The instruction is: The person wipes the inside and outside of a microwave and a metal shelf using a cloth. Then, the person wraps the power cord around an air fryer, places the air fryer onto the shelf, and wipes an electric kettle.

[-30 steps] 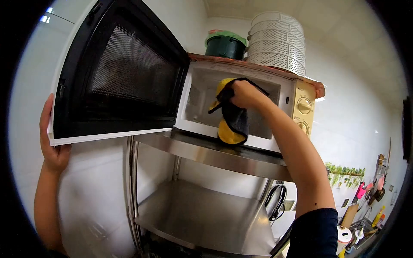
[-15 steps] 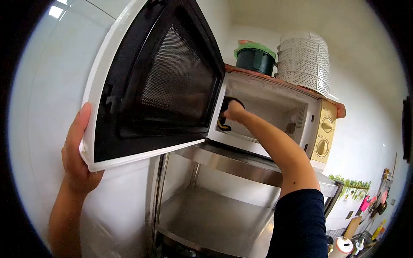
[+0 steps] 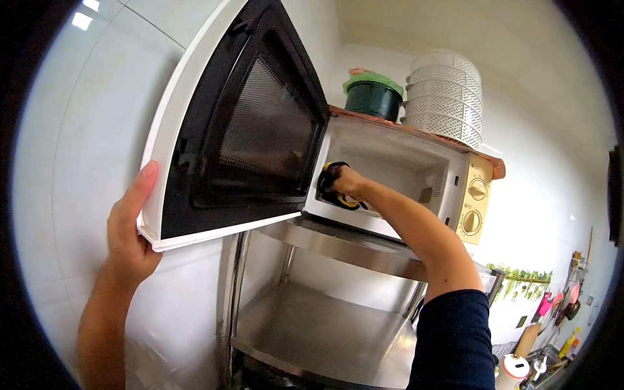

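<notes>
Two hands at the open microwave; cloth shifted to 8 o'clock.
Head view: the black-and-yellow cloth (image 3: 346, 202) has moved from the middle of the cavity (image 3: 390, 155) to its lower front corner at 8 o'clock. The fingers of the right hand (image 3: 347, 181) are clenched on the cloth; their tips are hidden. Contact appears limited to that corner, leaving the 3 o'clock side out of reach from this hand position. The fingers of the left hand (image 3: 130, 244) grasp the lower outer corner of the door (image 3: 260, 120), which stands open at 9 o'clock, giving the right arm access. The microwave (image 3: 452, 211) rests on a steel shelf (image 3: 344, 246); a dark green pot (image 3: 372, 101) and white perforated stack (image 3: 445, 97) stand above, at 12 and 1 o'clock.
</notes>
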### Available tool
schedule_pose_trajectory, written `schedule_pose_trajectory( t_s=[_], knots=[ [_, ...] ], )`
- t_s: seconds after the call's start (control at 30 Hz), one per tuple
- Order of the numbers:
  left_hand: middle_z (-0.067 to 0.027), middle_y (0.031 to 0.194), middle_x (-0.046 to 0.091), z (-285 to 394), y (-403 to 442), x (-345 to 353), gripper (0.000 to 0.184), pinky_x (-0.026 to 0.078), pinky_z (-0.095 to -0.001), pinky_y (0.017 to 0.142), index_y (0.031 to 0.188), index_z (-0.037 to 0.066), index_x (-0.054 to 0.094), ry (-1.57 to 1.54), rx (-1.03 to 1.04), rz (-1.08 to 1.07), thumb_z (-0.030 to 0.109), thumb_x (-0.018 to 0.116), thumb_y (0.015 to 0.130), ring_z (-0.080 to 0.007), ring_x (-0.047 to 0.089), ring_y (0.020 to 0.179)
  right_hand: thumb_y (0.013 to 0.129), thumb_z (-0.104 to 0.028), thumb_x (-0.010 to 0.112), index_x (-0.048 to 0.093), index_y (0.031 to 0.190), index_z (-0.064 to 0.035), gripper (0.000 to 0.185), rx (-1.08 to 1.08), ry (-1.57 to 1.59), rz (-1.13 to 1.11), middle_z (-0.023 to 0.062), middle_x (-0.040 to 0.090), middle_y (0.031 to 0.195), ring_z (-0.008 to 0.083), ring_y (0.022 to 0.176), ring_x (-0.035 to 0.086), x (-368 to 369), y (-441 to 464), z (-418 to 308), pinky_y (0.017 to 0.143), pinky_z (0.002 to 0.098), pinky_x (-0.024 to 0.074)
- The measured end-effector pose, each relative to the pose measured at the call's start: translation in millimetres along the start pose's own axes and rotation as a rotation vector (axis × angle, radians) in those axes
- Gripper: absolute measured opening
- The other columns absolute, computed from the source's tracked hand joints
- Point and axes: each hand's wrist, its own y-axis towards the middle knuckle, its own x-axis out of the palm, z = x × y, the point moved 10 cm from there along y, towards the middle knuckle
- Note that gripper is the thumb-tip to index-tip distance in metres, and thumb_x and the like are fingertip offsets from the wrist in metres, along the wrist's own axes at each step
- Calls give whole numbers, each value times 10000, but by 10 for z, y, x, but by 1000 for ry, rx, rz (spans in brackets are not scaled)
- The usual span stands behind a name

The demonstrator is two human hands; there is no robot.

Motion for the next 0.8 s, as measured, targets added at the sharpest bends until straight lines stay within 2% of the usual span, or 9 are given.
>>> schedule_pose_trajectory(
  t_s=[0.07, 0.2, 0.3, 0.47, 0.6, 0.67, 0.7, 0.73, 0.8],
  knots=[
    [-248, 1357, 375, -14, 8, 7, 634, 325, -391, 1038, 1336, -31, 302, -13, -5, -5, 68, 638, 807, -331, 424, 1233, 696, -41, 671, 620, 898, 51, 228, -38, 35, -31, 126, 632, 831, 217, 777, 579, -23, 94, 148, 720, 318, 475],
    [-239, 1352, 389, -49, 5, 1, 655, 355, -373, 1015, 1337, -44, 312, -85, -48, -24, 51, 659, 790, -307, 453, 1209, 702, -22, 614, 615, 940, -14, 238, -82, -509, 47, 174, 648, 891, 286, 842, 623, -3, 29, -31, 733, 354, 483],
    [-237, 1342, 403, 6, 30, -22, 663, 369, -367, 1004, 1340, -50, 306, -39, -40, -28, 51, 663, 791, -298, 470, 1193, 705, -3, 553, 617, 912, 6, 217, -378, -715, 7, 213, 633, 897, 346, 855, 613, 169, -44, -280, 709, 381, 492],
    [-236, 1327, 420, -1, 9, -26, 674, 376, -365, 998, 1345, -51, 300, 28, -30, -44, 42, 667, 787, -292, 480, 1182, 650, 2, 604, 671, 885, -64, 254, -226, -1344, -307, 150, 647, 959, 297, 930, 608, 487, 243, 210, 792, 375, 479],
    [-237, 1317, 430, 20, 55, -36, 677, 377, -366, 997, 1341, -45, 310, -51, -52, -30, 29, 675, 776, -294, 487, 1173, 690, -9, 522, 621, 916, -5, 247, -443, -1093, -211, 216, 629, 944, 345, 895, 601, 584, 501, 432, 777, 389, 473],
    [-235, 1315, 433, -32, 6, -5, 658, 375, -367, 999, 1346, -36, 307, -86, -64, -26, 40, 657, 794, -300, 484, 1174, 667, -8, 552, 649, 982, -31, 329, -262, -729, 6, 166, 630, 1031, 298, 979, 588, 235, 313, 244, 824, 358, 466],
    [-234, 1316, 432, 2, 18, -15, 647, 375, -368, 998, 1350, -32, 302, -42, -45, -23, 50, 643, 806, -299, 485, 1172, 675, 25, 528, 636, 1004, -46, 353, 27, -874, -84, 172, 633, 1015, 288, 968, 597, 207, 470, 564, 796, 331, 472],
    [-232, 1318, 432, 22, 38, -20, 636, 375, -368, 997, 1353, -28, 296, 7, -22, -11, 60, 629, 819, -299, 486, 1170, 724, -6, 468, 624, 1020, -10, 335, -141, -458, 8, 203, 640, 988, 297, 936, 606, 38, -45, -6, 802, 333, 468],
    [-218, 1304, 454, -14, 31, -18, 612, 377, -368, 991, 1353, -28, 293, 5, -34, 2, 95, 607, 843, -290, 502, 1150, 743, 3, 479, 625, 1011, -11, 306, -183, -131, -26, 124, 657, 952, 220, 891, 601, -30, -185, -177, 791, 300, 457]
  ],
)
